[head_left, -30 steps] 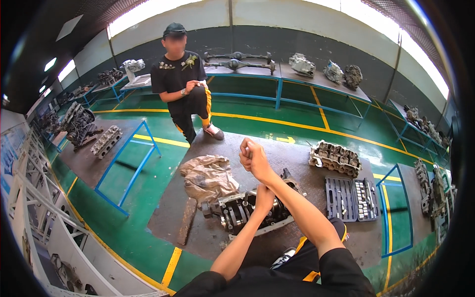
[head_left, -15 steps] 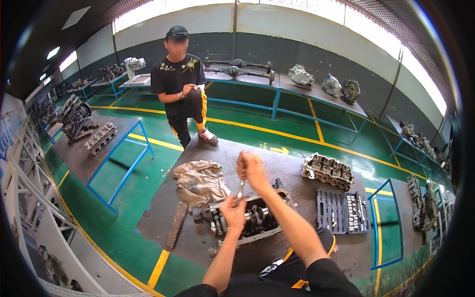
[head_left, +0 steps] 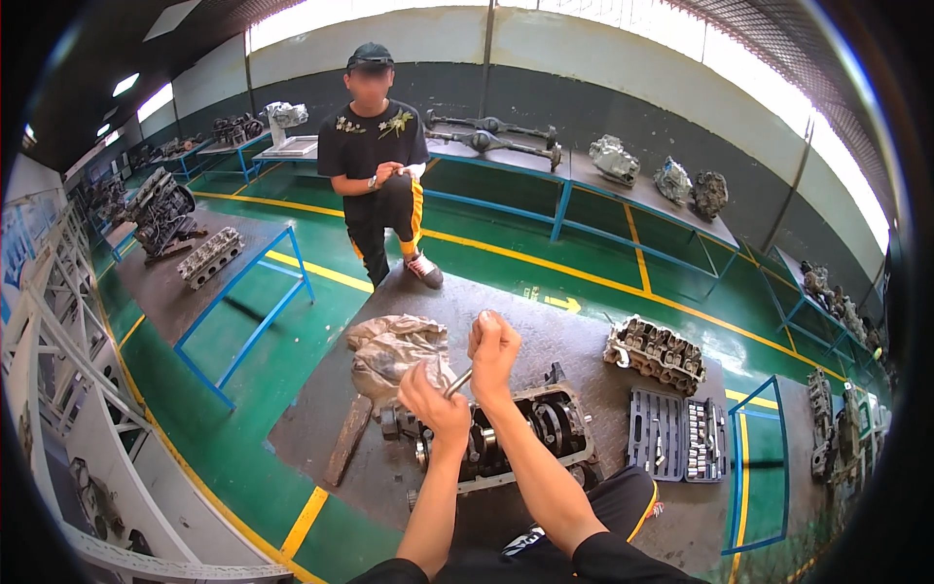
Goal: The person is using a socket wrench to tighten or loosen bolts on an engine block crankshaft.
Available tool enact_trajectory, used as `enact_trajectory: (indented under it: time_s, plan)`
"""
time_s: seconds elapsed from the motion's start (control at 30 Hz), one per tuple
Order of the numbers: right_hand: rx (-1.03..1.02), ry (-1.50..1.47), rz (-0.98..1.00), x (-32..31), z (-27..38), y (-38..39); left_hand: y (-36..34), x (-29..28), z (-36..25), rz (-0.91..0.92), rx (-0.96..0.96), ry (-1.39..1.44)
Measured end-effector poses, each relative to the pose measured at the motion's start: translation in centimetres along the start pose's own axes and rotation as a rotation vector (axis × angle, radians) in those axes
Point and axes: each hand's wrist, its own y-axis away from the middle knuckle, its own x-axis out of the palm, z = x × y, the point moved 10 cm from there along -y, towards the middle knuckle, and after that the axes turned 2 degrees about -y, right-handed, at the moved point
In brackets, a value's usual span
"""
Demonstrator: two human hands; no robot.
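Note:
Above the engine block (head_left: 555,457), a slim shiny metal wrench (head_left: 458,383) slants between my two hands. My left hand (head_left: 435,401) has its fingers curled at the wrench's lower end. My right hand (head_left: 494,352) is closed at its upper end, and most of what lies inside the fist is hidden. The block lies on the dark worktable (head_left: 311,414) with its crankshaft (head_left: 489,438) showing. My forearms cover part of it. Both hands are raised clear of the block.
A crumpled cloth (head_left: 394,350) and a rusty flat bar (head_left: 347,443) lie left of the block. At right are a cylinder head (head_left: 655,355) and an open socket set case (head_left: 678,435). Across the table a person (head_left: 375,165) rests one foot on its edge.
The wrench has tipped from nearly upright to slanting. My right hand has come down slightly, and my left hand has shifted left and up with its fingers loosened. The view has turned slightly left.

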Motion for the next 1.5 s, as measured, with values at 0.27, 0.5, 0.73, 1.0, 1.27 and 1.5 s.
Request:
enact_trajectory:
  time_s: [0.27,0.5,0.73,1.0,1.27,1.5]
  plan:
    - [0.212,-0.052,0.042,-0.2,-0.4,0.7,-1.1,5.7,5.0,0.109,-0.13,0.144]
    - [0.133,0.018,-0.044,-1.5,0.7,1.9,-2.4,8.3,3.7,0.129,-0.049,0.282]
    - [0.08,0.041,-0.095,-0.6,2.3,3.4,-2.3,10.5,2.2,0.239,-0.003,0.426]
    - [0.107,0.084,-0.103,-1.9,1.4,3.2,-2.0,11.6,2.5,0.264,0.058,0.36]
    - [0.118,0.023,0.281,-0.4,2.3,1.1,-1.0,9.3,1.7,0.136,-0.163,0.369]
    - [0.265,-0.043,0.443,0.7,2.5,1.3,-1.6,10.6,1.7,0.189,-0.155,0.515]
